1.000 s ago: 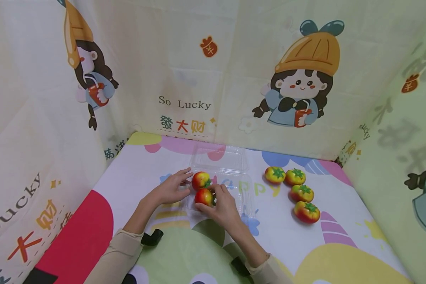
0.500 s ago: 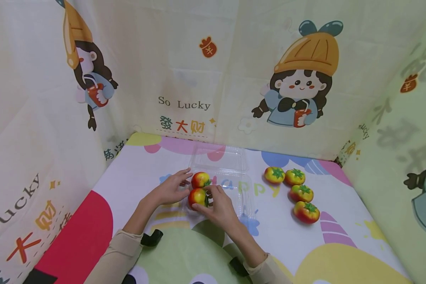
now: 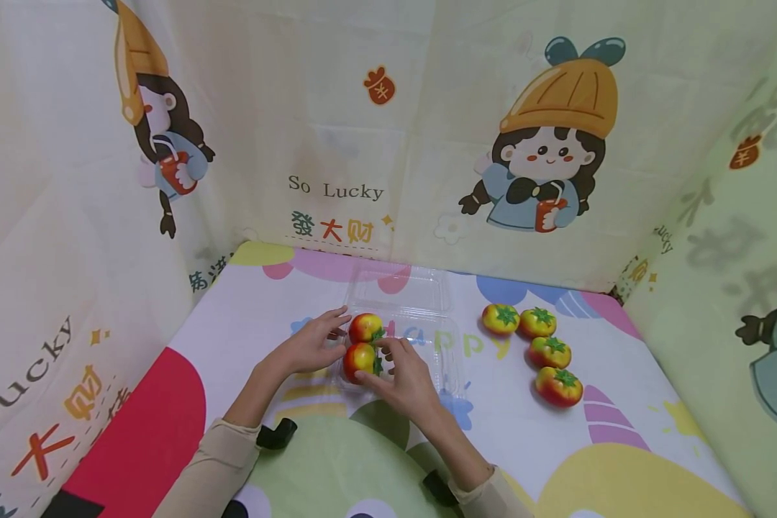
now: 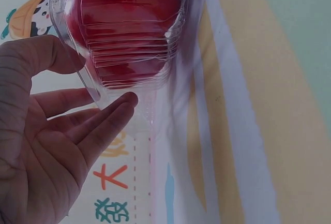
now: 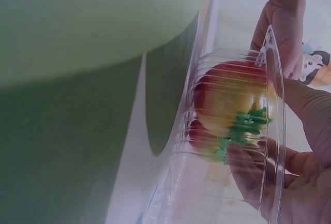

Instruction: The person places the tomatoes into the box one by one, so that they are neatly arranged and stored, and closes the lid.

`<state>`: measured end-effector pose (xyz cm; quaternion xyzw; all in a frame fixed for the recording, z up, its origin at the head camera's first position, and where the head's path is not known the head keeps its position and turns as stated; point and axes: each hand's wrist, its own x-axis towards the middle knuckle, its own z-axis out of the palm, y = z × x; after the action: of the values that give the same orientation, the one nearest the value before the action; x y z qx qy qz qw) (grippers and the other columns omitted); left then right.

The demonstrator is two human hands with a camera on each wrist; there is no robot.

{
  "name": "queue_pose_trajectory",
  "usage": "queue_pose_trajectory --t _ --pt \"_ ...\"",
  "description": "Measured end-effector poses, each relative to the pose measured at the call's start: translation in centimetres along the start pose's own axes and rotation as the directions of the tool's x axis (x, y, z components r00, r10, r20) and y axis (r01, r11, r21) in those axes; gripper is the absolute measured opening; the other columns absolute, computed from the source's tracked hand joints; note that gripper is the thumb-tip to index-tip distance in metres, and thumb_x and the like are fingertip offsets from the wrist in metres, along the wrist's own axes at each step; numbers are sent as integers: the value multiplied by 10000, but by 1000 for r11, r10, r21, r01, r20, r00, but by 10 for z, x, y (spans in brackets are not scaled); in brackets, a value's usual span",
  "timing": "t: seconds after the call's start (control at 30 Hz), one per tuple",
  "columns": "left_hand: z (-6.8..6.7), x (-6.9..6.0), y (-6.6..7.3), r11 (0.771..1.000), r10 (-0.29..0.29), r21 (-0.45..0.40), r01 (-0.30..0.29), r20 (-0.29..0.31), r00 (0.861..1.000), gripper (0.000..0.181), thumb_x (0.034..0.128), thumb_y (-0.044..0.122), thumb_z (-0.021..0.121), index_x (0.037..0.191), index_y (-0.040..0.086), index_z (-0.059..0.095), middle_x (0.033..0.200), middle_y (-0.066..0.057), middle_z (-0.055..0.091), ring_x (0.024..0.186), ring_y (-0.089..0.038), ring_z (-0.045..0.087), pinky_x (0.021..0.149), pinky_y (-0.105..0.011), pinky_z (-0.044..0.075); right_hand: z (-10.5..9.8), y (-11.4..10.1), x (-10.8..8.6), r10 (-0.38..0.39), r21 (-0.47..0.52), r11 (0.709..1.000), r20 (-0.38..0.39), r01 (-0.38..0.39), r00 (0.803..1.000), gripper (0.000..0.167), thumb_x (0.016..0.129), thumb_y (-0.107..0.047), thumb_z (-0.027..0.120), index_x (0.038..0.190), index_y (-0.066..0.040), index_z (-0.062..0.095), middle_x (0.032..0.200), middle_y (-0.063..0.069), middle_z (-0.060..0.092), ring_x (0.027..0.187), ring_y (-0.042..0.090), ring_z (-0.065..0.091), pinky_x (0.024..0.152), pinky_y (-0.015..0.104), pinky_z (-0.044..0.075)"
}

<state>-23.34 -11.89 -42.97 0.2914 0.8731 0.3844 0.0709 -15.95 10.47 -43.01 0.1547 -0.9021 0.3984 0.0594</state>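
"Where do things stand, from the left?"

"The left hand (image 3: pixel 311 344) is at the clear box's (image 3: pixel 421 360) nine o'clock, fingers straight and apart from the thumb, touching the rim."

"And inside?"

"Two fruits along the left wall: the near fruit (image 3: pixel 359 362) toward eight o'clock, the far fruit (image 3: pixel 365 327) at ten. That much looks done. The lid (image 3: pixel 400 291) lies open at twelve."

"The right hand (image 3: pixel 406 375)?"

"In from five o'clock, thumb and fingers pinching the near fruit, so I'd judge its placing unfinished."

"What's left?"

"Four loose fruits (image 3: pixel 550 353) outside, around three o'clock, on the tablecloth (image 3: pixel 621 345). I'd call it about a third along."
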Motion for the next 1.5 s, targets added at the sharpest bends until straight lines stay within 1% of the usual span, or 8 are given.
queue_pose_trajectory --t 0.13,0.4,0.57,0.73,0.97,1.13,1.2,1.5 --pt "0 1 -2 1000 4 9 -4 1 1000 620 928 121 580 1498 -82 444 1613 -255 336 1189 -333 666 1013 -480 539 -4 1 -2 -1 -1 1000 -14 1 1000 572 847 -369 824 1279 -57 615 1212 157 627 1072 292 641 849 420 617" --pt "0 1 1 1000 9 -1 -9 -4 1000 621 927 113 579 1502 -76 442 1616 -256 329 1192 -337 662 1008 -479 543 -14 8 -9 -52 2 999 -73 52 996 555 846 -298 833 1287 -33 623 1175 164 629 1064 332 647 861 462 608" --pt "0 0 1 1000 -5 5 5 -5 1000 626 925 116 585 1507 -63 442 1623 -244 325 1198 -328 660 1009 -470 544 -22 13 -13 -58 -13 998 -106 57 993 518 845 -271 836 1261 -39 631 1149 167 624 1036 334 651 865 459 608" --pt "1 0 2 1000 -25 0 25 -1 1000 624 929 119 586 1511 -56 442 1627 -227 327 1202 -317 659 1016 -465 540 -30 18 -17 -60 -28 998 -142 56 988 504 837 -249 844 1248 -43 638 1146 127 627 1030 338 660 877 445 607" --pt "0 0 3 1000 -29 -2 29 2 1000 625 932 120 578 1513 -60 435 1633 -223 317 1206 -313 657 1016 -461 541 -38 30 -21 -87 -53 996 -196 78 977 489 818 -212 861 1225 -39 651 1128 112 640 996 346 673 871 455 604" --pt "1 1 3 999 -35 -11 35 5 999 626 935 128 576 1518 -49 434 1639 -208 314 1211 -307 655 1020 -460 539 -44 37 -24 -72 -83 995 -209 56 975 492 826 -249 856 1226 -45 655 1141 108 647 994 336 679 866 461 604" --pt "1 1 2 1000 -26 -9 26 6 1000 628 930 123 574 1513 -62 433 1634 -220 317 1208 -316 656 1020 -467 538 -46 39 -25 -56 -88 995 -210 38 976 493 830 -261 854 1228 -47 656 1156 115 649 1001 333 680 868 460 603" --pt "0 0 1 1000 -25 -4 25 11 1000 630 927 115 577 1511 -69 431 1630 -229 321 1206 -330 653 1027 -479 531 -57 46 -28 -20 -94 996 -228 -1 974 492 830 -253 852 1226 -36 658 1151 142 653 1019 353 672 872 507 595"
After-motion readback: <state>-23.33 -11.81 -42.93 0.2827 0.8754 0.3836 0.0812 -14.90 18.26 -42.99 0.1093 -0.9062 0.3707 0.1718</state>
